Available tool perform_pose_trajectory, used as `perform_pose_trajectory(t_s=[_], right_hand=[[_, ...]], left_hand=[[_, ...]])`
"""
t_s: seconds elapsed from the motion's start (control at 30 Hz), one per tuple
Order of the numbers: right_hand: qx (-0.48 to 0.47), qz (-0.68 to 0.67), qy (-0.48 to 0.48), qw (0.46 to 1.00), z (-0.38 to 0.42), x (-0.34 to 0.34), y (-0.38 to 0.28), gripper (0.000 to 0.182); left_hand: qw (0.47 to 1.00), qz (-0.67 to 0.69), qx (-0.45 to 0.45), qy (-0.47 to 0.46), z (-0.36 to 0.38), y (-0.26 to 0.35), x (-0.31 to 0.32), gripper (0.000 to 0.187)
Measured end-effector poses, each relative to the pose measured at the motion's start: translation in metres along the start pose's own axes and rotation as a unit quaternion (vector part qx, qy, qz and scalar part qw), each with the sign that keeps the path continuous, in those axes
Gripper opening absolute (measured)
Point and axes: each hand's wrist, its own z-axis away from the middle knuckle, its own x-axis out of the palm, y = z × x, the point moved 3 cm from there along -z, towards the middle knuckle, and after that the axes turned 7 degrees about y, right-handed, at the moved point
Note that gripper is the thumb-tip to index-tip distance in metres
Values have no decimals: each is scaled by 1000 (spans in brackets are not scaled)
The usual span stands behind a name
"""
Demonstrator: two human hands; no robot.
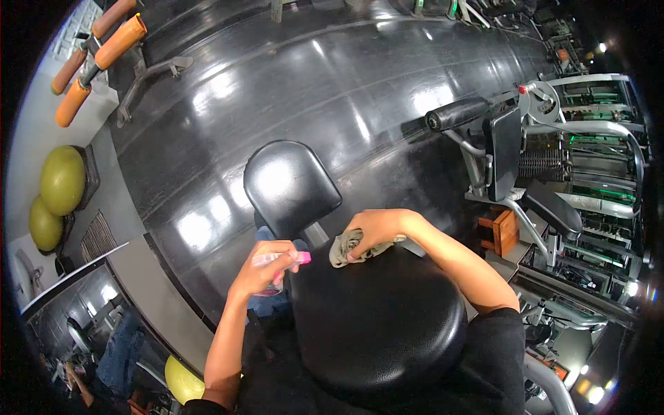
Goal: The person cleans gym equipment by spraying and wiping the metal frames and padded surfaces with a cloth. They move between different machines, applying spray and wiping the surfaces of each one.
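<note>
My left hand (266, 270) is wrapped around a spray bottle (271, 289) with a pink nozzle, held beside the left edge of a black padded bench. In my right hand (380, 232) is a crumpled grey-green cloth (344, 250), pressed on the far edge of the large backrest pad (380, 318). Beyond both hands lies the smaller black seat pad (290, 183), joined to the bench by a metal frame (316, 234). My fingers partly hide the bottle and the cloth.
To the right stands a weight machine with a black pad (503, 153) and a roller (456, 114). A wooden box (499, 232) sits near it. Exercise balls (63, 180) and orange foam-covered handles (121, 41) are at left, above a mirror (97, 325). Dark shiny floor (277, 83) stretches ahead.
</note>
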Motion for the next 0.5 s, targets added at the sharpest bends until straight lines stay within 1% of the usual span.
perform_pose_trajectory(t_s=[0.07,0.1,0.17,0.2,0.27,0.33,0.4,0.43,0.47,0.5], right_hand=[[-1,-20,-3,1000,8,-4,4,49],[-15,-22,-18,999,18,-9,3,49],[-57,-36,-47,997,48,-26,-7,49],[-19,-53,-62,996,65,-35,-11,46],[-38,-140,-93,985,94,-41,-9,46],[-59,-170,-41,983,112,-46,-13,45],[-40,-149,-29,988,118,-51,-4,42],[-25,-162,-5,986,118,-52,5,37],[-10,-176,19,984,117,-54,15,33],[-13,-155,37,987,114,-55,24,33]], left_hand=[[998,-54,-21,-31,-7,10,10,37],[998,-54,-21,-32,-11,14,15,37],[993,-94,-19,-65,-22,21,27,41],[993,-91,-18,-67,-28,25,32,41],[985,-117,17,-125,-40,33,47,40],[984,-115,18,-135,-50,35,58,41],[981,-121,15,-149,-58,33,67,43],[977,-150,41,-149,-62,30,70,45],[976,-150,41,-149,-63,31,71,45],[974,-158,33,-158,-62,33,72,44]])
